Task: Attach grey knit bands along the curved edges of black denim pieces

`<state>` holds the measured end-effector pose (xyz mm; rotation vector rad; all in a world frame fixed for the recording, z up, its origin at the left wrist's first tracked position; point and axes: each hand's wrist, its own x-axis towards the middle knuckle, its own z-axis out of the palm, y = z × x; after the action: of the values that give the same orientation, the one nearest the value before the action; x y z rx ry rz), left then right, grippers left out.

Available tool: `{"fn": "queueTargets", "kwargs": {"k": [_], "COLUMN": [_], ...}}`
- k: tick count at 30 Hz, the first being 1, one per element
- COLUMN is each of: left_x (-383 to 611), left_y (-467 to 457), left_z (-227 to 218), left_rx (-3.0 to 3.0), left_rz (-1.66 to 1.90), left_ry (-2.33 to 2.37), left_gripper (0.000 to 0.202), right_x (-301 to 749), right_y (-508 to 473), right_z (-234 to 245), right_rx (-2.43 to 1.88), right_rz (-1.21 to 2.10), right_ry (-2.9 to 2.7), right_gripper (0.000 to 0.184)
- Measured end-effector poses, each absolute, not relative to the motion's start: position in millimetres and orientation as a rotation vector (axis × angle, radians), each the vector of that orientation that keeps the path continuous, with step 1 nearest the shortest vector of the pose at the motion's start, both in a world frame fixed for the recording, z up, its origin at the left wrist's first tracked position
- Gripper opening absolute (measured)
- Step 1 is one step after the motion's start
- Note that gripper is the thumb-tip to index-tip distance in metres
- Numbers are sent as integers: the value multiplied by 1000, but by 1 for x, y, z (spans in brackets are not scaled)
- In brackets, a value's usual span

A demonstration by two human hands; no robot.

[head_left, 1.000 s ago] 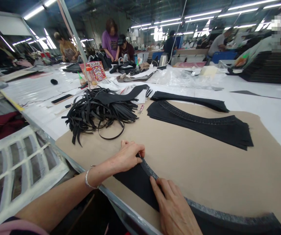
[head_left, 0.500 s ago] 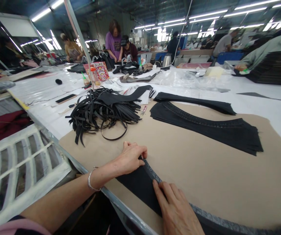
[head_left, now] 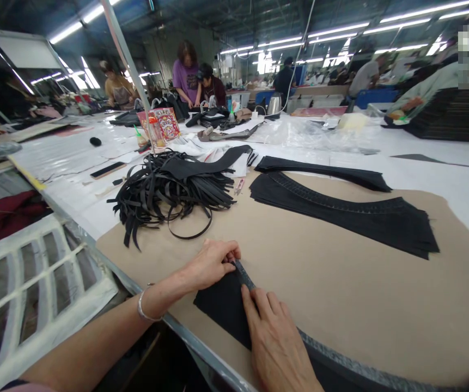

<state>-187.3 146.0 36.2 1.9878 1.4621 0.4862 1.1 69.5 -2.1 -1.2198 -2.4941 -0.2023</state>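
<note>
Head view, panel in hand: a black fabric panel (head_left: 220, 305) lies flat on the tan sheet (head_left: 320, 272), near the worker's side of the table, partly hidden under both hands.
Panel's long axis: slantwise, from its squared end by the left hand down to the lower right, where it runs toward the corner of the picture (that far end is too dim to read).
Curved edge: a speckled grey strip (head_left: 340, 354) follows it, steep near the hands, then flattening; the hollow of the curve faces away from the worker.
Left hand (head_left: 215, 264): fingers curled, thumb and forefinger pinching the upper end of the grey strip.
Right hand (head_left: 277, 332): laid palm down across the panel, fingers straight and close together, tips at the strip just beside the pinch.
Near side: the metal table edge (head_left: 207, 354) runs close along the panel's straight side, with only a narrow margin of tan sheet between.
Room beyond the strip: a broad stretch of tan sheet separates it from the stacked black panels (head_left: 360, 220), whose curved, stitched edge faces away too.
Far left: a tangled bundle of black straps (head_left: 177, 188) sits beyond the left hand, one looped strap (head_left: 189, 237) reaching nearest; pink-handled thread snips (head_left: 239, 187) lie between bundle and stack.
</note>
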Motion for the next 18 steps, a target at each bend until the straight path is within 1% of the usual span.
{"fn": "queueTargets", "kwargs": {"k": [4,12,18], "left_x": [-188,-186,-186], "left_y": [148,149,153], "left_z": [34,39,42], "left_rx": [1921,1961,1968], "left_rz": [520,472,418], "left_ry": [1462,1527,1567], "left_gripper": [18,17,17], "right_x": [2,1,3], "right_y": [70,70,72], "right_z": [-3,-3,-2], "right_rx": [-1206,-1196,-1191], "right_rz": [-198,-228,-166], "right_ry": [-2488,-2483,-2506], "right_gripper": [60,59,60]}}
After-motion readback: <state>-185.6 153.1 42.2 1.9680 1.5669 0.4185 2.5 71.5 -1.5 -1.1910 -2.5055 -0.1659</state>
